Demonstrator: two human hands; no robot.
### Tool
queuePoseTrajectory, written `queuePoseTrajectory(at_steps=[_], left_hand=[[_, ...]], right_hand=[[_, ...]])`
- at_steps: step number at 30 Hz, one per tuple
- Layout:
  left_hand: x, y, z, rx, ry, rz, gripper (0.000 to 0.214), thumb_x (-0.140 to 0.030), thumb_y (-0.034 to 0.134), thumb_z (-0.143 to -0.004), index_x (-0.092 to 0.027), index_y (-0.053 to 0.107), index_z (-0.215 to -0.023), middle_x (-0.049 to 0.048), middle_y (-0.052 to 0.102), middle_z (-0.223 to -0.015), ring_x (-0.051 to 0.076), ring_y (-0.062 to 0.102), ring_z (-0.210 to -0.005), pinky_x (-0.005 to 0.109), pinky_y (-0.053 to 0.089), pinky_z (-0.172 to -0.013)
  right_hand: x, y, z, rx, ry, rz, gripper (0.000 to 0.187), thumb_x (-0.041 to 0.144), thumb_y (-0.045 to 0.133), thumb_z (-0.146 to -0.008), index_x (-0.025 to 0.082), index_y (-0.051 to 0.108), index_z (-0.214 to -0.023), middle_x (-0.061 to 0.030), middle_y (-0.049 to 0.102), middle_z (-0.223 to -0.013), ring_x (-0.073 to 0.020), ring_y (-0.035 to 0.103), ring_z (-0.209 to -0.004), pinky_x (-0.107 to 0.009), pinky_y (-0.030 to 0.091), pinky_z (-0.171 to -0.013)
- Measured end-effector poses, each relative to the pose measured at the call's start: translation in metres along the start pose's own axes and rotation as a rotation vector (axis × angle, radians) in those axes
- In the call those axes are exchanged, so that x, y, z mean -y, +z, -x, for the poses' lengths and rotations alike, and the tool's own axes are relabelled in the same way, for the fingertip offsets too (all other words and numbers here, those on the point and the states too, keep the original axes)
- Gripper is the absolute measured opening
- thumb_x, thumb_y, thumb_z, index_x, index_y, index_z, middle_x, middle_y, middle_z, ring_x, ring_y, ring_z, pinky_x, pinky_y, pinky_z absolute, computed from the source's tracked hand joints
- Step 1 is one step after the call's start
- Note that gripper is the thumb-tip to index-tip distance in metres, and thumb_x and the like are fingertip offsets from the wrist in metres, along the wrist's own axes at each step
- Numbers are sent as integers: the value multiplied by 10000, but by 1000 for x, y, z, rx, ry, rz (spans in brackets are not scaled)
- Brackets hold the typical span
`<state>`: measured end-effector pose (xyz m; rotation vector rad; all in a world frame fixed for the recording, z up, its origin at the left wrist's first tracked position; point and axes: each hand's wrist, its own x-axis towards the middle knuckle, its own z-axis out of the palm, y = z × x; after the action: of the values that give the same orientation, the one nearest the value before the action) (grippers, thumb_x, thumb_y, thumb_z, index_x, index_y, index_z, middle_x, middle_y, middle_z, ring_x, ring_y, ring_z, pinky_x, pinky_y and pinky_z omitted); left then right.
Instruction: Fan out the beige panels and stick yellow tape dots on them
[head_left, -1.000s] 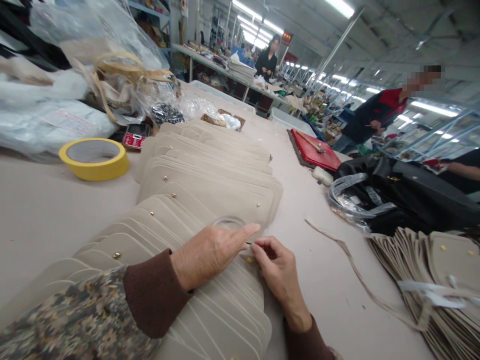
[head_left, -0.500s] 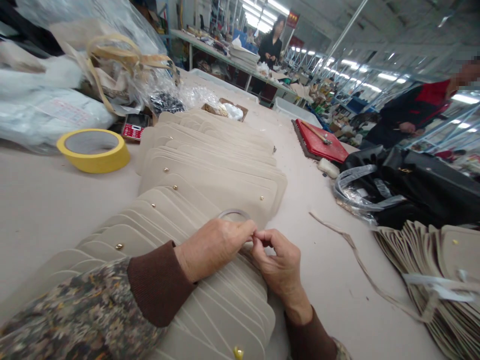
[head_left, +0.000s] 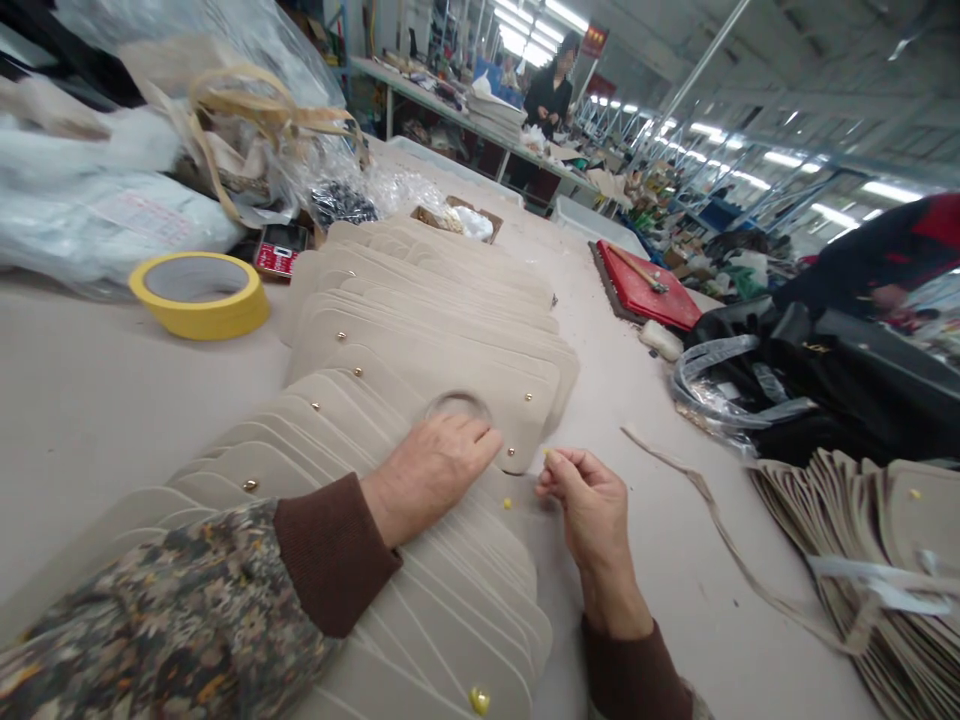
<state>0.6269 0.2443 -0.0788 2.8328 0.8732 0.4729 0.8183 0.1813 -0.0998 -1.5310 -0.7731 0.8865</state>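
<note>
My left hand (head_left: 439, 465) is closed over the near side of a thin ring (head_left: 457, 402) that looks like a narrow tape roll; its fingers hide part of it. Beneath lie overlapping beige panels (head_left: 427, 345) with rounded corners and small gold-coloured studs. To the right, apart from the panels, my right hand (head_left: 592, 500) pinches a tiny yellow piece (head_left: 547, 453) between thumb and forefinger. Another yellow bit (head_left: 507, 504) sits on a panel edge between the hands. A larger yellow piece (head_left: 478, 700) covers a stud spot at the front.
At the left stands a wide yellow tape roll (head_left: 199, 318) beside plastic bags (head_left: 112, 215). A red pad (head_left: 649, 288) bearing a hammer, black bags (head_left: 847, 370), a beige strip (head_left: 712, 500) and a tied panel bundle (head_left: 847, 530) lie right. Two people are farther back.
My hands have drawn apart: the right moved right with a yellow piece, the left slightly back with the ring. A yellow bit now shows on the panel. The person at right leans over.
</note>
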Motion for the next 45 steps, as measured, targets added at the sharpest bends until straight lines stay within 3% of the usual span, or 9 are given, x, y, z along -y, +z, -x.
queuePoseTrajectory(at_steps=[5, 9, 12, 27, 31, 34, 37, 42, 45], left_hand=[[1, -2, -2, 119, -18, -8, 140, -121, 426, -953, -165, 532, -872, 50, 615, -874, 217, 552, -807, 347, 423, -746], [-3, -2, 0, 148, -13, 7, 142, -129, 430, -953, -163, 537, -867, 54, 618, -871, 217, 548, -804, 350, 423, -753], [-4, -3, 2, 162, -5, 9, 129, -126, 443, -948, -162, 546, -880, 57, 620, -877, 225, 553, -812, 362, 423, -761], [-1, 2, 1, 110, 43, 36, 139, -128, 475, -928, -170, 571, -836, 52, 616, -830, 214, 533, -795, 369, 383, -806], [-1, 0, 1, 137, 52, 45, 148, -125, 464, -928, -172, 571, -838, 46, 617, -821, 214, 534, -792, 386, 376, -845], [0, 0, 2, 126, 58, 53, 141, -134, 464, -934, -173, 564, -843, 41, 613, -819, 210, 527, -785, 374, 380, -834], [1, 1, 1, 117, 51, 60, 136, -146, 472, -937, -175, 558, -835, 38, 603, -798, 209, 521, -775, 363, 387, -814], [4, 7, 4, 92, 62, 72, 130, -141, 482, -927, -177, 565, -834, 35, 601, -794, 208, 521, -771, 371, 397, -826], [4, 22, 12, -37, 75, 82, 169, -108, 473, -914, -188, 607, -849, 25, 621, -834, 197, 540, -803, 380, 396, -891]], right_hand=[[-6, 1, 3, 103, 13, 146, 339, 458, 752, -688, 139, 678, -779, -18, 662, -603, -127, 600, -500, -243, 526, -505], [-8, 3, 4, 167, 31, 269, 320, 449, 705, -722, 136, 678, -784, 4, 630, -564, -90, 511, -414, -200, 438, -417], [-7, 5, 5, 181, -38, 410, 286, 422, 668, -753, 139, 697, -776, 5, 622, -565, -91, 483, -431, -193, 389, -406], [2, 15, 4, 230, -294, 786, 198, 305, 584, -797, 181, 716, -716, -20, 709, -650, -151, 619, -566, -241, 445, -569], [0, 15, 4, 223, -271, 781, 171, 318, 593, -807, 185, 692, -848, -16, 694, -635, -160, 626, -554, -254, 463, -559], [-5, 8, 5, 158, -189, 684, 289, 378, 643, -791, 175, 623, -997, 14, 652, -587, -158, 602, -493, -244, 455, -478], [-10, 0, 9, 198, -109, 583, 234, 419, 618, -819, 188, 638, -849, 12, 637, -569, -152, 593, -482, -237, 461, -456], [-9, 4, 15, 208, -349, 719, 175, 295, 587, -839, 195, 720, -785, -45, 728, -763, -173, 659, -689, -271, 494, -690], [-8, 17, 28, 108, -466, 826, 201, 208, 532, -843, 192, 718, -767, -44, 720, -738, -162, 655, -683, -251, 477, -672]])
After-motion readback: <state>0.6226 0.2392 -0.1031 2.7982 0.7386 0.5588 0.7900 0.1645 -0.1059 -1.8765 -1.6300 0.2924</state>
